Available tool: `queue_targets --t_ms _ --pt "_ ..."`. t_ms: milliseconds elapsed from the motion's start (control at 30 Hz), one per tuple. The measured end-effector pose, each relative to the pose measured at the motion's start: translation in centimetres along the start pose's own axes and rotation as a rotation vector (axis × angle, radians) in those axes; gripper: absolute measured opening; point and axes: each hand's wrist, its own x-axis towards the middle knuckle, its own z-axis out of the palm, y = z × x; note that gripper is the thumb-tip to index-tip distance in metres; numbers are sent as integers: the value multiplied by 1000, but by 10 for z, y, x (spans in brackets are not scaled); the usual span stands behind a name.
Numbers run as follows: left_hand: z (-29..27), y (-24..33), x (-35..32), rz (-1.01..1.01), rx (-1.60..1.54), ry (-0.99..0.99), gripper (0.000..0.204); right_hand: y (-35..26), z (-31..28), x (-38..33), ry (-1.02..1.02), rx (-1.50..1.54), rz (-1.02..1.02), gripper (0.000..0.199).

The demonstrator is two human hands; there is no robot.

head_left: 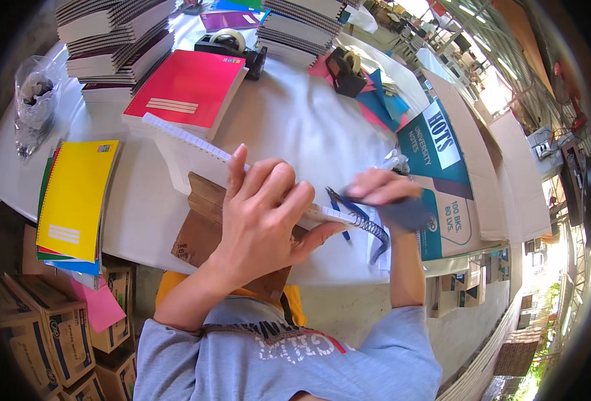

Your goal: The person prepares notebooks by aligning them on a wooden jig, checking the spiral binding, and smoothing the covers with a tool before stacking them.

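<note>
Left hand is laid flat, fingers spread, on a white page block at frame centre; nothing is gripped, the block is only pressed down, likely to stop it shifting. A brown wooden board is seen under the block, probably as a work rest.

Right hand, centre right, is closed around a dark blue spiral wire, with a blue pliers-like tool apparently pinched in the same grip; exact finger hold cannot be told, as a dark sleeve-like piece covers the wrist. The wire sits at the block's right end, just below and left of the right hand's fingertips, touching the block edge beside the left thumb. It is held at the binding edge, so coil and holes are kept aligned, as judged.

Further out: yellow notebook stacked on coloured ones at left edge; red notebook upper centre-left; notebook stacks upper left; tape dispenser top centre, a second one to its right; open cardboard carton at right; plastic bag far left.
</note>
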Motion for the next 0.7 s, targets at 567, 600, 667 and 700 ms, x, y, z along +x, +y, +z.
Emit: queue_targets --t_ms 567,600,667,700 --pt "-3 6 2 8 40 31 49 -4 -9 4 -63 359 -241 21" --pt "-4 8 0 -17 50 25 51 2 -4 4 -144 417 -215 23" --pt "-6 10 -3 -25 50 21 49 -1 6 2 -119 388 -240 22" --pt "-4 10 -4 -32 60 35 48 -8 13 1 -32 283 -293 22"
